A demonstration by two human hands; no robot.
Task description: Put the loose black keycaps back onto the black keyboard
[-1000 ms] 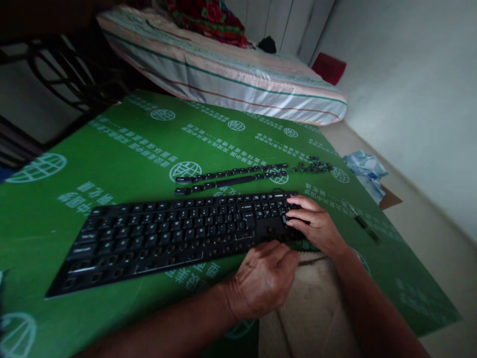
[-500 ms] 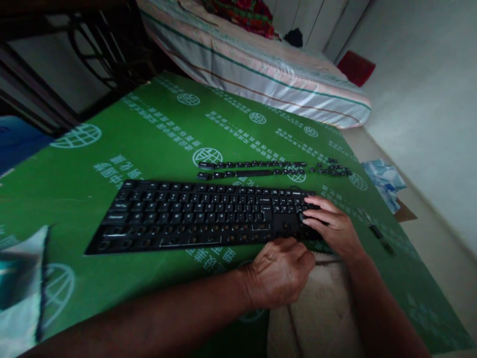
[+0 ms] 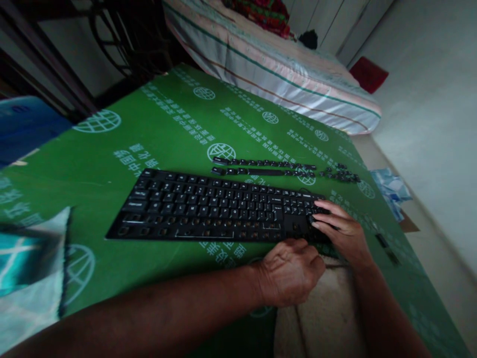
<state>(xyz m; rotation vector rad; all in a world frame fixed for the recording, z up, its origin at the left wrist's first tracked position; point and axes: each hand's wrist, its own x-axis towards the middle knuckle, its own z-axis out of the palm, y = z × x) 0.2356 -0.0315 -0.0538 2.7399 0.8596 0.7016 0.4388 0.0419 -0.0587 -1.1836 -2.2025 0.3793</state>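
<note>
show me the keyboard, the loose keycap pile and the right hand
Keyboard (image 3: 219, 204): head view, on its middle keys
Loose keycap pile (image 3: 345, 176): head view, its middle
Right hand (image 3: 349, 233): head view, back of hand

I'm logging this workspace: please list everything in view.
Keyboard: 1, black, on table
Key rows: 2, black, beyond keyboard
Loose keys: many, black, right of rows
Slim item: 1, dark, table's right side
Cloth: 1, teal and white, left edge
Table: 1, printed green, centre
Bed: 1, pale striped, beyond table
Patterned fabric: 1, mainly red, on bed
Bundle: 1, black, on bed
Flat object: 1, red, by wall
Crumpled material: 1, blue-white, floor
Flat piece: 1, brown, beside it
Smooth object: 1, blue, far left
Frame: 1, dark, upper left
Fabric-like area: 1, beige, bottom centre
Left hand: 1, bare, by keyboard's near edge
Right hand: 1, bare, on keyboard's right end
</note>
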